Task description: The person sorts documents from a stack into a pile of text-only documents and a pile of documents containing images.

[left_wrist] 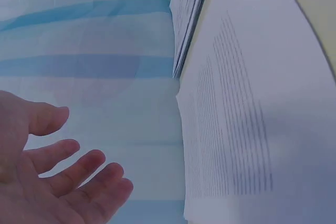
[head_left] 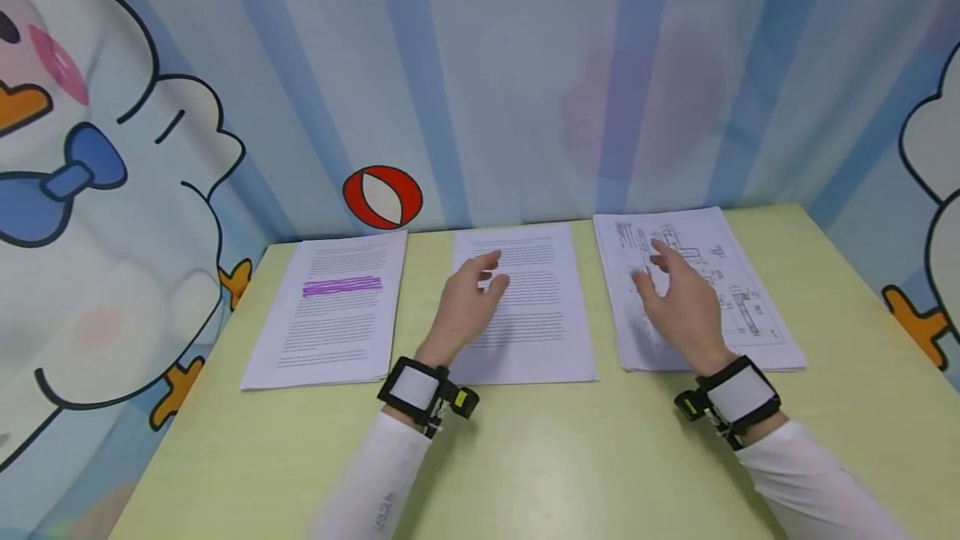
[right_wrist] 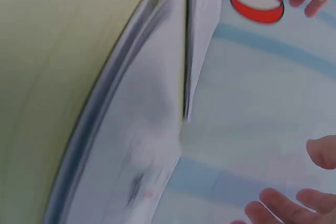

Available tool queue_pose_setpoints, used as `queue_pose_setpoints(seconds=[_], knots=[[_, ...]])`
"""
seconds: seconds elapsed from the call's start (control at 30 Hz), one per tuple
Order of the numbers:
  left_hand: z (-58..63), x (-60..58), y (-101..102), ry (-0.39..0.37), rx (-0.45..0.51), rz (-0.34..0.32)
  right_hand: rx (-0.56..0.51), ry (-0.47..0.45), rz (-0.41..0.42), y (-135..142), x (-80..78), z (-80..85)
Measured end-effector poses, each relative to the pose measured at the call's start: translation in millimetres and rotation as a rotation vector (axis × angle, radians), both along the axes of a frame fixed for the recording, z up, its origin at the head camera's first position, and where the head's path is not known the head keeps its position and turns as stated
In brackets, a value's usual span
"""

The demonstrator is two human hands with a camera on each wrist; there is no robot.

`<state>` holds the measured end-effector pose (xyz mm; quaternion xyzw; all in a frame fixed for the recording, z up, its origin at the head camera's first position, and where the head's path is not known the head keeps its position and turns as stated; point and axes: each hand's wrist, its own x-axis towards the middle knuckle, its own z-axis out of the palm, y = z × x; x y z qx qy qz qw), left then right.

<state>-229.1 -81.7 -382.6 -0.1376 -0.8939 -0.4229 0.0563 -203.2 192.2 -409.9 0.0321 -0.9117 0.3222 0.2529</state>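
Three paper piles lie side by side on the table. The left pile (head_left: 337,332) is printed text with a purple highlighted band. Over the middle printed sheet (head_left: 525,357) hovers my left hand (head_left: 467,302), fingers relaxed and holding nothing; the left wrist view shows that hand (left_wrist: 68,177) apart from the sheet (left_wrist: 294,77). My right hand (head_left: 684,304) is above the right pile (head_left: 765,348), whose top page carries line drawings. Its thumb and fingers are spread, with nothing between them. In the right wrist view the right hand (right_wrist: 299,203) is partly cut off, and the pile (right_wrist: 142,103) is blurred.
A pale yellow-green table (head_left: 570,457) carries the papers. Behind it hangs a blue striped curtain (head_left: 510,90) printed with a red and white ball (head_left: 383,197) and cartoon figures. Each wrist wears a strapped device, such as the left one (head_left: 420,390).
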Motion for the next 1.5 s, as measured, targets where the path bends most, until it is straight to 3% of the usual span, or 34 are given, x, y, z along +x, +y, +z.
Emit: queue_pose_setpoints(seconds=[0.2, 0.37, 0.63, 0.9, 1.2, 1.37, 1.5], knots=[[8.9, -2.7, -49.1, -0.115, 0.006, 0.03, 0.001, -0.085, 0.14, -40.2, -4.3, 8.9], [11.9, -5.9, -93.3, -0.139, -0.112, 0.078, 0.035, -0.167, 0.234, -78.8, -12.5, 15.4], [-1.3, -10.0, -166.0, -0.242, -0.24, 0.178, 0.094, -0.28, 0.35, -138.8, -29.9, 5.2], [-16.2, -9.3, -227.4, -0.37, -0.373, 0.264, 0.04, -0.377, 0.468, -186.0, -37.2, -4.3], [-44.9, -17.7, -253.0, -0.462, -0.409, 0.306, -0.217, -0.578, 0.577, -232.4, -31.0, -16.8], [-49.0, -12.1, -262.1, -0.448, -0.426, 0.307, -0.269, -0.657, 0.632, -261.2, -27.0, -27.3], [-47.3, -9.5, -264.4, -0.427, -0.421, 0.306, -0.42, -0.721, 0.643, -277.6, -27.9, -33.1]])
